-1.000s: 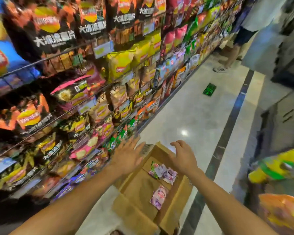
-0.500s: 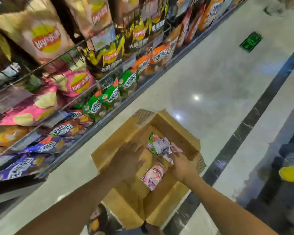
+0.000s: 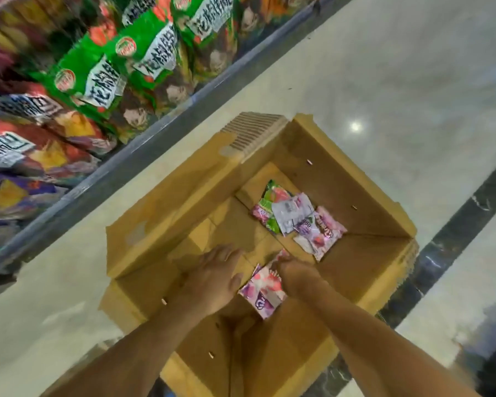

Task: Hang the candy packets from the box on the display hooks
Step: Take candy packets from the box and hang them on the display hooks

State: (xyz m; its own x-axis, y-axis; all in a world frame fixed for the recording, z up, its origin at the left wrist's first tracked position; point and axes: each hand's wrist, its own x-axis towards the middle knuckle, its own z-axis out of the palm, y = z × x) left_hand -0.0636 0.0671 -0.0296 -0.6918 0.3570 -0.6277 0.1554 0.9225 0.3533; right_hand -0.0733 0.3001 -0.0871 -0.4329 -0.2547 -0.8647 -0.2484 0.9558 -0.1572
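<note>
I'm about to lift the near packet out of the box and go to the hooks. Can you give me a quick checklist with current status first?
1. Grip on the near pink packet: ok; the right hand has its fingers curled on the packet's upper edge.
2. Left hand free: ok; it lies flat on the floor of the cardboard box beside that packet and holds nothing.
3. Way up out of the box: ok; the flaps are folded open.
4. Other packets clear: ok; the pile lies apart at the far corner.
5. Hang hole: cannot tell; it is hidden under the right hand.
6. Display hook in sight: not ok; only chip bags on the shelf show.
</note>
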